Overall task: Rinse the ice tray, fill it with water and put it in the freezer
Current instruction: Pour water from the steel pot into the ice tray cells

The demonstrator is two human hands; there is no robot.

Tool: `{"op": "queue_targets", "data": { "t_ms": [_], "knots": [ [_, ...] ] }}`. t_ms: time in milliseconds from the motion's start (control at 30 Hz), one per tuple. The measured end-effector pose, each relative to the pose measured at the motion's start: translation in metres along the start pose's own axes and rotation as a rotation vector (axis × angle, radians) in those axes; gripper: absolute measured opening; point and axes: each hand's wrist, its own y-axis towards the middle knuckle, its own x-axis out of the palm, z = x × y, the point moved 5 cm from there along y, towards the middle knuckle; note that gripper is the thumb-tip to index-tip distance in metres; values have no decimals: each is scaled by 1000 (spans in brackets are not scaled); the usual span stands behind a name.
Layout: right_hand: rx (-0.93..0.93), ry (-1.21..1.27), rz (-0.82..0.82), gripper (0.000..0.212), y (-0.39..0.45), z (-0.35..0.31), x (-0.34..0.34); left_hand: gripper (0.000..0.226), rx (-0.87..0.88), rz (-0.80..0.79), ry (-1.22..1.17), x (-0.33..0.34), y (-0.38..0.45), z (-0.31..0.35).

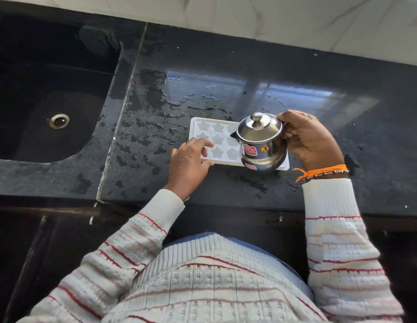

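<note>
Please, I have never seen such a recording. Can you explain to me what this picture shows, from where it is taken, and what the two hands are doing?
There is no machine here. A person wears a camera on the head, so the single picture looks down over their striped sweater at their own two hands. In front is a wet black countertop, with a dark sink to the left. On the countertop lies a white ice tray with star-shaped cavities. The left hand steadies the tray's near left edge. The right hand holds a small steel pot with a lid, tilted over the right part of the tray, seemingly to pour water. I cannot see any water stream.
</note>
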Motion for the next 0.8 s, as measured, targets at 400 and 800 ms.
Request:
{"op": "queue_targets", "data": {
  "t_ms": [400, 800],
  "knots": [
    [-46, -214, 114, 28, -11, -6, -14, 37, 51, -54, 19, 9, 0, 12],
    [-25, -306, 154, 33, -8, -4, -19, 37, 55, -64, 19, 13, 2, 13]
  ]
}}
